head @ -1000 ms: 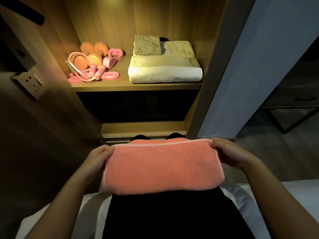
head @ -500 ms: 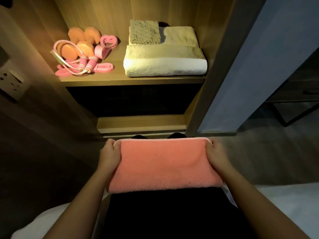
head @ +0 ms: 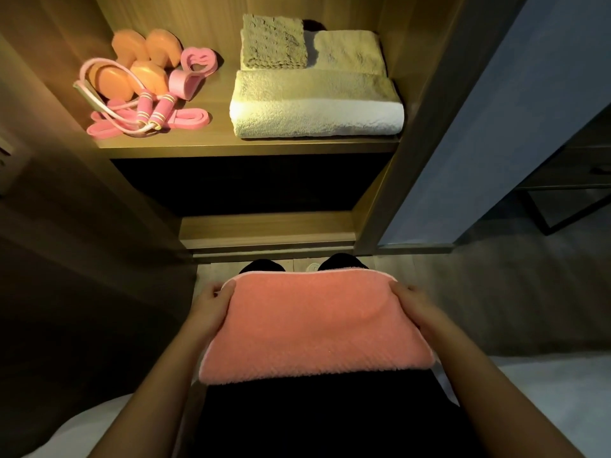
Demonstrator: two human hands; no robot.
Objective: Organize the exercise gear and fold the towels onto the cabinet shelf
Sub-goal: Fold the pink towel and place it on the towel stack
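Note:
A folded pink towel (head: 314, 325) lies across my lap, low in the view. My left hand (head: 210, 309) grips its left end and my right hand (head: 415, 309) grips its right end, fingers tucked under the cloth. On the lit cabinet shelf (head: 248, 147) above, a large folded white towel (head: 317, 107) lies at the right, with two smaller folded towels (head: 274, 41) behind it. At the shelf's left sit orange dumbbells (head: 139, 66), a pink skipping rope (head: 148, 110), a pink band (head: 185, 119) and a pink grip ring (head: 195, 66).
The cabinet's wooden side panels (head: 416, 127) frame the shelf, with a dark compartment and a low ledge (head: 267, 231) beneath it. A blue-grey door (head: 496, 127) stands at the right, a dark metal-framed table (head: 568, 200) beyond it. White bedding (head: 545, 391) lies on both sides of my lap.
The view has drawn closer to the cabinet. Both hands slid from the towel's far corners down its ends and tucked under it; the towel now bulges slightly.

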